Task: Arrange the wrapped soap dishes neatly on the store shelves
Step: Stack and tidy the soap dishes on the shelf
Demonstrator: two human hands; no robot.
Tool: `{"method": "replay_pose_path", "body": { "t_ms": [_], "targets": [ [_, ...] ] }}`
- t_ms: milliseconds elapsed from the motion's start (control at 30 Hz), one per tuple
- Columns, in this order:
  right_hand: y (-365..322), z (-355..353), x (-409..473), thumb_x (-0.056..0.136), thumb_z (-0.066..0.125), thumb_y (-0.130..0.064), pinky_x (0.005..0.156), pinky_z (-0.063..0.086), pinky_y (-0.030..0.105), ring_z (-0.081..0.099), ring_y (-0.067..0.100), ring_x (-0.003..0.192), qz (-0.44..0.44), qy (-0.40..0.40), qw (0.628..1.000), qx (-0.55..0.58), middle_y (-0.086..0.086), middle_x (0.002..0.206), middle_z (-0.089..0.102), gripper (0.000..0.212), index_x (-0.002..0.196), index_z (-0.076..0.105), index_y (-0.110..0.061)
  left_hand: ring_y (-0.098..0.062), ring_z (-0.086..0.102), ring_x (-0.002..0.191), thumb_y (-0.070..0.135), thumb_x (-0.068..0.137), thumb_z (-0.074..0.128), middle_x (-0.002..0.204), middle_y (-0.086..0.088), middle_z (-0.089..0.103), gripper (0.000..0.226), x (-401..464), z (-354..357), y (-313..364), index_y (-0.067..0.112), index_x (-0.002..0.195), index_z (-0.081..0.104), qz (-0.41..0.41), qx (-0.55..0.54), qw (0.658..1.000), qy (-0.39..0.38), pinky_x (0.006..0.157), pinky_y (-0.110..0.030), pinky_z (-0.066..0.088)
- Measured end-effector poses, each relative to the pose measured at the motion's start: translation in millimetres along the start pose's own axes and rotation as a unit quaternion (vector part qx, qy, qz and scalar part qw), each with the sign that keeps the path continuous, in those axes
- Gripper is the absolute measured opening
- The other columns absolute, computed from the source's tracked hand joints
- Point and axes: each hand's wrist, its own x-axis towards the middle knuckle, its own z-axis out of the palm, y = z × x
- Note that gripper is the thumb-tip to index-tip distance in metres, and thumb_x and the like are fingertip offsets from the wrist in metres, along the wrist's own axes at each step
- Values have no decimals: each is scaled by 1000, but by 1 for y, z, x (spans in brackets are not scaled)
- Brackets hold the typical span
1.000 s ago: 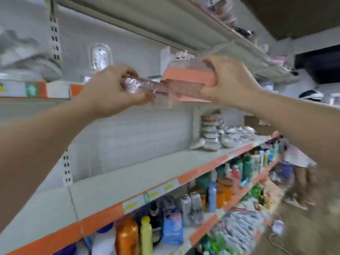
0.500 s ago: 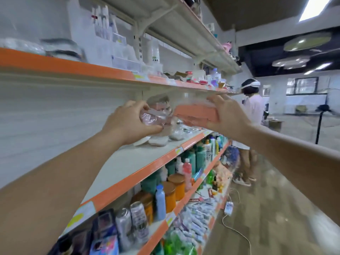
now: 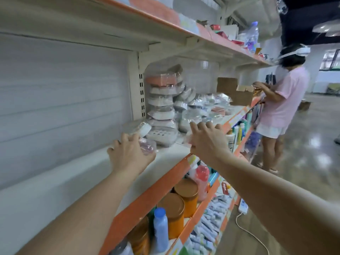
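A tall stack of wrapped soap dishes (image 3: 161, 111), with an orange one on top, stands against the shelf upright. More wrapped dishes (image 3: 202, 107) lie in a loose pile to its right. My left hand (image 3: 128, 155) rests on the middle shelf (image 3: 165, 176) and grips a clear-wrapped pinkish soap dish (image 3: 148, 147) just in front of the stack. My right hand (image 3: 206, 140) hovers at the shelf's front edge with fingers raised. A pale wrapped piece (image 3: 186, 138) shows between its thumb and index finger; whether it holds that piece is unclear.
A person in a pink shirt (image 3: 281, 100) works further along the aisle beside a cardboard box (image 3: 233, 91). Orange-lidded jars (image 3: 185, 192) and bottles (image 3: 161, 229) fill the lower shelves. A white power strip (image 3: 243, 208) and cable lie on the floor.
Both hands dropped from chest height to the middle shelf beside the stack. The orange wrapped dish held between them no longer spans the hands. The view swung right along the aisle.
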Motion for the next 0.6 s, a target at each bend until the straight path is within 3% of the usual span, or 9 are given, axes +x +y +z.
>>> {"method": "replay_pose_path", "body": {
  "t_ms": [100, 200, 300, 367, 433, 500, 600],
  "targets": [
    [-14, 27, 28, 91, 50, -23, 90, 34, 38, 42, 28, 117, -2, -41, 999, -30, 8, 126, 51, 60, 141, 23, -6, -34, 36, 119, 61, 78, 55, 137, -10, 34, 69, 9, 32, 9, 21, 133, 38, -40, -9, 999, -16, 93, -40, 33],
    [-29, 55, 54, 87, 52, -49, 94, 34, 43, 43, 29, 120, 4, -101, 991, 91, 10, 125, 54, 67, 135, 34, -5, -38, 33, 123, 61, 82, 50, 144, -16, 21, 79, 14, 63, 28, 17, 142, 24, -68, -33, 994, -77, 100, -40, 31],
    [-23, 63, 69, 90, 48, -43, 91, 37, 38, 50, 31, 116, -67, -139, 969, 193, 15, 122, 58, 47, 118, 51, -6, -39, 30, 126, 55, 84, 51, 147, -16, 17, 79, 26, 72, 37, 18, 146, 18, -84, -40, 989, -112, 103, -39, 29],
    [-3, 72, 73, 91, 45, -39, 101, 29, 48, 37, 32, 127, -82, -130, 972, 177, 14, 132, 47, 46, 126, 46, -10, -40, 28, 129, 58, 84, 50, 148, -16, 16, 81, 36, 71, 38, 20, 147, 15, -93, -30, 987, -125, 105, -39, 28],
    [16, 92, 74, 90, 37, -52, 105, 16, 61, 20, 35, 135, -37, -151, 973, 169, 14, 141, 33, 60, 137, 38, -13, -39, 25, 132, 61, 85, 46, 149, -16, 14, 82, 41, 73, 40, 19, 148, 13, -103, -13, 986, -130, 106, -39, 28],
    [24, 109, 77, 87, 30, -60, 105, 18, 62, 15, 38, 135, -6, -174, 966, 189, 17, 144, 29, 69, 139, 38, -16, -37, 25, 131, 62, 86, 42, 150, -15, 13, 81, 42, 76, 45, 19, 148, 12, -117, -6, 986, -119, 105, -39, 29],
    [14, 118, 92, 88, 31, -56, 105, 18, 61, 14, 36, 134, 24, -165, 959, 229, 18, 143, 29, 68, 139, 35, -10, -37, 27, 130, 59, 88, 43, 150, -14, 13, 77, 41, 84, 51, 19, 147, 15, -143, -13, 987, -79, 103, -38, 31]
  ]
}}
